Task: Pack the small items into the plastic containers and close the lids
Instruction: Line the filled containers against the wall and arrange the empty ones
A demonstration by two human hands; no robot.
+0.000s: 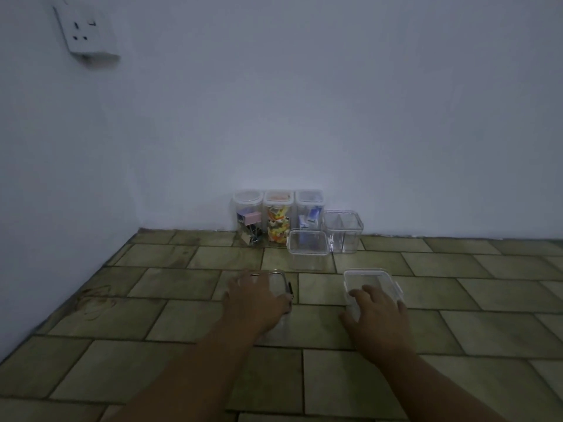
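My left hand lies over the top of a clear plastic container on the tiled surface, with fingers draped across it and the thumb at its black-edged right side. My right hand rests flat, fingers apart, on the near part of a second clear container with a white-rimmed lid and side latches. Against the wall stand three tall lidded jars: one with binder clips, one with colourful small items, and one with blue and white items.
Two more clear containers sit in front of the jars: a low one and a taller one to its right. The tiled surface meets a pale wall behind. A white socket hangs high at the left.
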